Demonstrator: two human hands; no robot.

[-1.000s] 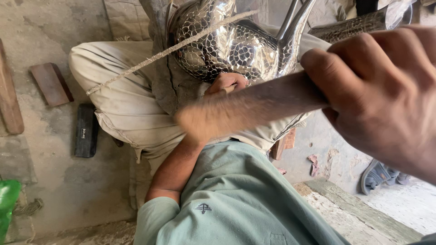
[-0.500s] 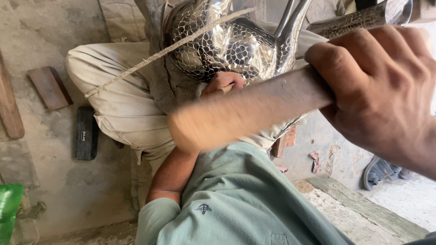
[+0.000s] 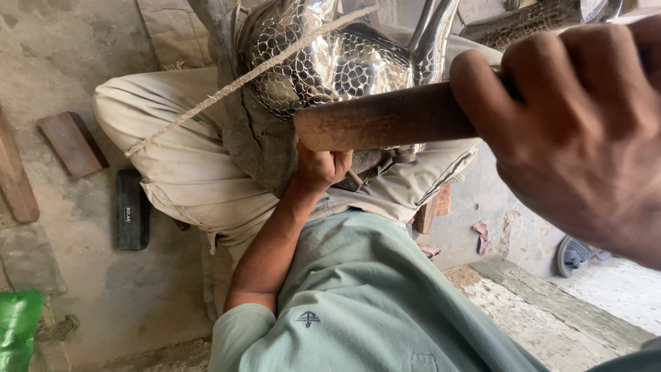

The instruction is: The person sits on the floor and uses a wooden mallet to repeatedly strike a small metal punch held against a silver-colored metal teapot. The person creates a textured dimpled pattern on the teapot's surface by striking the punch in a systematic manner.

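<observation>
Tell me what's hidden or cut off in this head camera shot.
- Right hand: wrist cut off by the right edge.
- Wooden handle: far end hidden inside the fist.
- Left hand: fingers hidden under the handle.
- Shiny metal piece: top cut off by the upper edge.

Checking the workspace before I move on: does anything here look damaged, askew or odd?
Mostly the rope: its lower end is frayed over the trouser leg. Broken reddish chips lie on the floor by the step. The shiny hammered metal piece shows no visible damage.

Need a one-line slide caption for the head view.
Right hand grips a wooden handle above a shiny hammered-metal piece; left hand steadies it.
</observation>
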